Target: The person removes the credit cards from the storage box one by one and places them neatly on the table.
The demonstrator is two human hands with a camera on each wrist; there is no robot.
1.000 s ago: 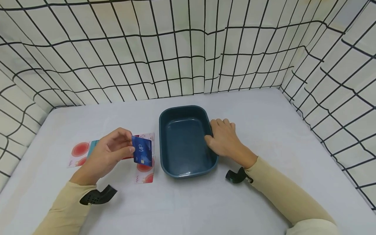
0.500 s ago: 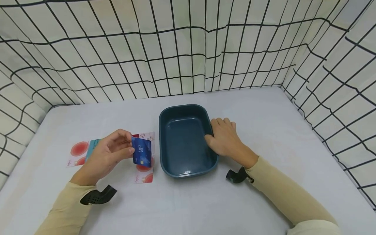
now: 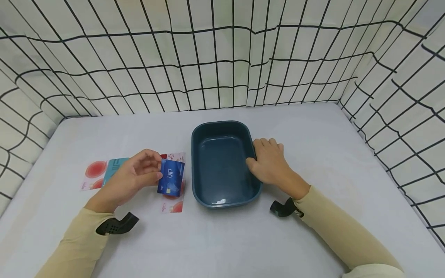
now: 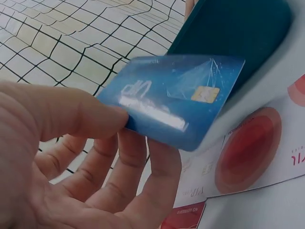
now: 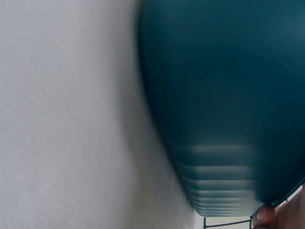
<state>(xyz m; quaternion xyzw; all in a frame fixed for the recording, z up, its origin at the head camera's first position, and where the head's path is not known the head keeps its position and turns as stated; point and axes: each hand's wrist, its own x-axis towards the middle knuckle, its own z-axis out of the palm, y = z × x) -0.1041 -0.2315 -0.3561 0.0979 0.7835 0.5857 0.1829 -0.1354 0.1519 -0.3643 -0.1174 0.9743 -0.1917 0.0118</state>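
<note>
My left hand (image 3: 130,179) pinches a blue VIP card (image 3: 171,178) by its left edge, between thumb and fingertips. In the left wrist view the card (image 4: 176,100) is tilted, with its gold chip and printed side showing. Below the card lies a pink-and-white printed sheet (image 3: 172,207), partly covered by it in the head view. To the right of the card is a dark teal plastic tray (image 3: 226,170) with nothing in it. My right hand (image 3: 272,164) grips the tray's right side, thumb over the rim and fingers along the outside.
Another pink-and-white sheet (image 3: 93,173) with red circles lies at the left, a teal card (image 3: 116,166) on it, partly behind the left hand. A small red card (image 3: 163,156) peeks out behind the blue one. Black wire mesh (image 3: 222,63) borders the white table (image 3: 222,243).
The blue card has turned slightly clockwise in my left fingers. The right hand keeps its grip on the tray. The head view has shifted a little.
</note>
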